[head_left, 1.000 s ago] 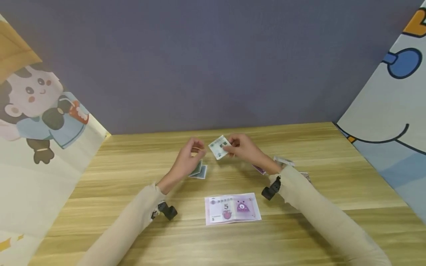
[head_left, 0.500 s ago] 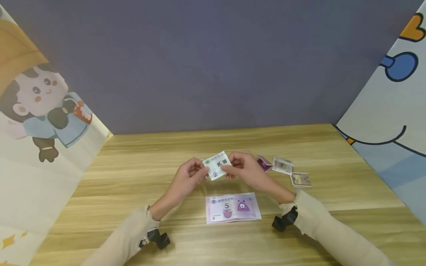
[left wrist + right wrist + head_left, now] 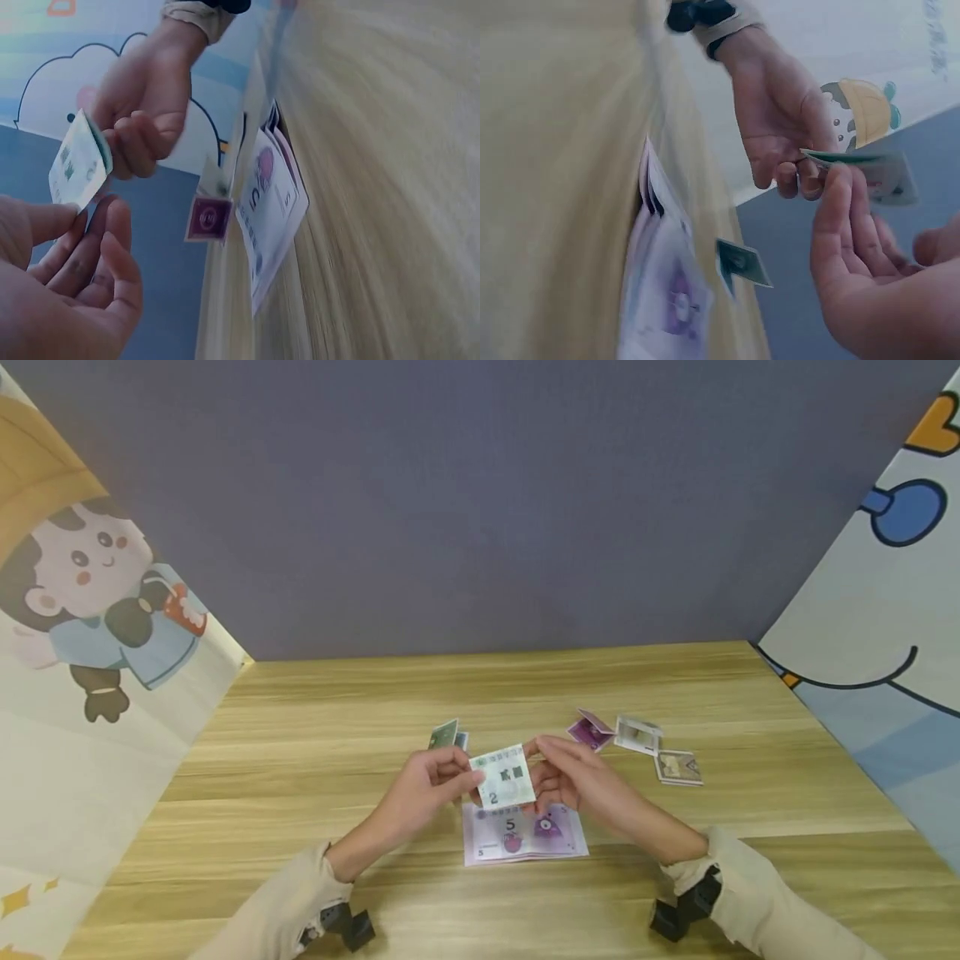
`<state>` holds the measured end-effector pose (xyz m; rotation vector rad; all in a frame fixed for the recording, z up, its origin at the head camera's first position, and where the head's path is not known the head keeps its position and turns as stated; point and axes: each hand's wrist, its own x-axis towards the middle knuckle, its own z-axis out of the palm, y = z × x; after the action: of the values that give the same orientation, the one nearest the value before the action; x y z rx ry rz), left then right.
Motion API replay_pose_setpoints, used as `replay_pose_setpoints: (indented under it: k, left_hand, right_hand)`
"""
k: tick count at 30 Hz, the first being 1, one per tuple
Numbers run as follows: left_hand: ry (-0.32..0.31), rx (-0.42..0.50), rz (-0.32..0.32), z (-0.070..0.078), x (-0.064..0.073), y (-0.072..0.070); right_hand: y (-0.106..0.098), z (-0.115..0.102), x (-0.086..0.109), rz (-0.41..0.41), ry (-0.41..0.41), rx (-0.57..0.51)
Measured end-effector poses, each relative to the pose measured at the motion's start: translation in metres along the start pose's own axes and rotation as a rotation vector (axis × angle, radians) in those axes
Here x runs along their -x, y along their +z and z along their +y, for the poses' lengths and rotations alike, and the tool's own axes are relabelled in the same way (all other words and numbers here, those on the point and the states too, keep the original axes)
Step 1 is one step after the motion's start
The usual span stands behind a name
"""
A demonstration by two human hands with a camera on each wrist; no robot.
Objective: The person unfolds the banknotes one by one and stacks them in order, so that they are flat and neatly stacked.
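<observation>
left arm (image 3: 277, 897) and right arm (image 3: 780, 902) both reach forward and angle in toward the middle; left hand (image 3: 427, 787) has the thumb pressed to bent fingers, basically a pinch; right hand (image 3: 592, 787) sits just beside it, palm inward, fingers (image 3: 568, 750) loosely bent

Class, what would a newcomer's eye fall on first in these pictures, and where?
Probably the folded toy banknote marked 2, pinched in the left hand with the right hand close beside. Below it in the head view, a purple toy banknote marked 5 lies on the wooden table. A cartoon figure also stands out on the wall at left.
</observation>
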<state>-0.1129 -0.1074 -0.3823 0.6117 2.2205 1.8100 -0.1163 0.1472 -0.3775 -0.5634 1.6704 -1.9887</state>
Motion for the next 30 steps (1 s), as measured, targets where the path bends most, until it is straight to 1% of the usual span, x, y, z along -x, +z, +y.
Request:
replay_pose_setpoints:
  k: [2, 4, 6, 8, 11, 16, 21, 26, 28, 30]
  left_hand:
    - [0.013, -0.007, -0.041, 0.001, 0.002, 0.003]
    - [0.035, -0.016, -0.081, 0.002, 0.004, 0.006]
    - [0.052, -0.035, -0.104, 0.003, 0.005, 0.010]
    - [0.066, -0.067, -0.112, 0.004, 0.006, 0.014]
    - [0.060, -0.114, -0.105, 0.005, 0.007, 0.017]
    - [0.046, -0.166, -0.083, 0.006, 0.009, 0.018]
    - [0.038, -0.180, -0.064, 0.006, 0.010, 0.017]
    - [0.043, -0.195, -0.052, 0.005, 0.012, 0.016]
    - [0.043, -0.197, -0.047, 0.006, 0.013, 0.016]
    - [0.041, -0.202, -0.044, 0.006, 0.014, 0.015]
  right_hand:
    - [0.001, 0.003, 0.005, -0.045, 0.054, -0.052]
    - [0.004, 0.007, 0.010, -0.085, 0.091, -0.068]
    - [0.007, 0.009, 0.014, -0.117, 0.108, -0.089]
    - [0.011, 0.011, 0.016, -0.144, 0.118, -0.117]
    - [0.015, 0.012, 0.018, -0.140, 0.122, -0.103]
    - [0.014, 0.015, 0.020, -0.130, 0.106, 0.003]
    - [0.010, 0.018, 0.022, -0.121, 0.115, 0.014]
    - [0.006, 0.021, 0.022, -0.089, 0.128, 0.034]
    - [0.004, 0.022, 0.024, -0.066, 0.120, 0.060]
    - [0.000, 0.022, 0.026, -0.054, 0.094, 0.078]
